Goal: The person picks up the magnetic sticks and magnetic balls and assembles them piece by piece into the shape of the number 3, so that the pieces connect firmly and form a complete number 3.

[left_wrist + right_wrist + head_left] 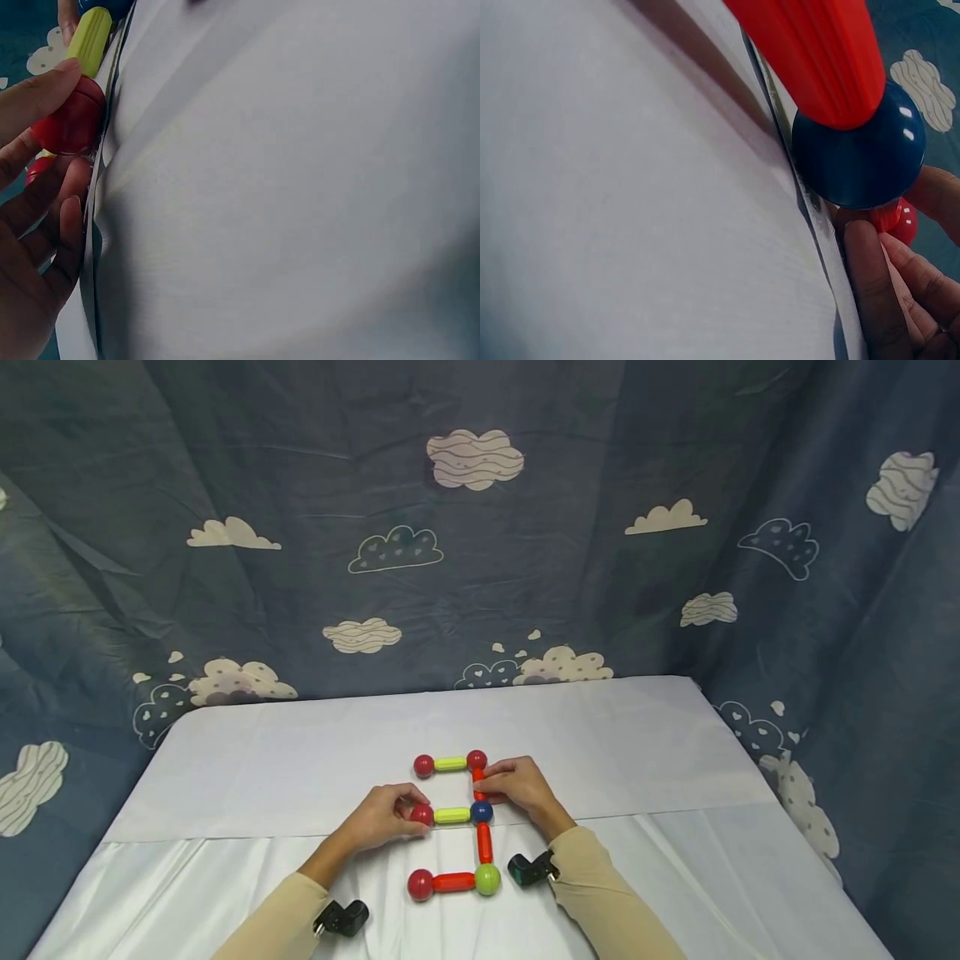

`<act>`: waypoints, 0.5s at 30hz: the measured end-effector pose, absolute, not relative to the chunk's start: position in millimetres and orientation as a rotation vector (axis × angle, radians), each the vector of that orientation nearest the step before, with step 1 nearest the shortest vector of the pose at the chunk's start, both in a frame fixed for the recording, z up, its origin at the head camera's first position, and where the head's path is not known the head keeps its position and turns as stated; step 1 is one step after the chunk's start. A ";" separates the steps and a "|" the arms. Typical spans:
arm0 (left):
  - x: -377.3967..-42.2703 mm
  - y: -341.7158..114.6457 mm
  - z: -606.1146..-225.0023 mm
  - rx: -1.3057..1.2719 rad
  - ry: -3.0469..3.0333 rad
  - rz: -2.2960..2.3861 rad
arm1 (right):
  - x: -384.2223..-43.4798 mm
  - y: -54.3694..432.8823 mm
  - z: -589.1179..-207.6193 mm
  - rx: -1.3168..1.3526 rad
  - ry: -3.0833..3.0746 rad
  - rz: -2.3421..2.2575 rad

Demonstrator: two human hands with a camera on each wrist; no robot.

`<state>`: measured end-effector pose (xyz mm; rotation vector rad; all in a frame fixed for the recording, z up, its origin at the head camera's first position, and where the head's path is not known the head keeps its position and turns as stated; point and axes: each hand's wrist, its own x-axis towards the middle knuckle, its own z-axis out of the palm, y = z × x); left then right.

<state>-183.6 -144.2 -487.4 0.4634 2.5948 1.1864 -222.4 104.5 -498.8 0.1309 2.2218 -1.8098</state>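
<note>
A figure of balls and rods lies on the white cloth. My left hand (380, 817) holds the middle-left red ball (73, 120) between thumb and fingers. From that ball a yellow-green rod (452, 816) runs to a blue ball (482, 812). My right hand (522, 787) pinches the upper red rod (479, 787), between the blue ball and a top red ball (477, 760); the fingers hide part of it. Below the blue ball, a lower red rod (484, 843) leads to a green ball (487, 879).
At the top, another yellow-green rod (450, 764) ends at a red ball on the left. Along the bottom, a red rod (453, 882) joins the green ball to a bottom-left red ball (421, 885). A dark curtain (555, 593) with clouds hangs behind the table (645, 743).
</note>
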 end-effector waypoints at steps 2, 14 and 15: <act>-183.7 -144.8 -487.5 0.472 2.583 1.193 | -222.8 104.7 -498.9 0.136 2.221 -1.808; -188.9 -151.3 -491.4 0.557 2.462 1.275 | -223.2 105.5 -500.8 0.124 2.221 -1.812; -188.9 -152.1 -491.8 0.558 2.454 1.278 | -222.7 105.5 -500.4 0.126 2.221 -1.811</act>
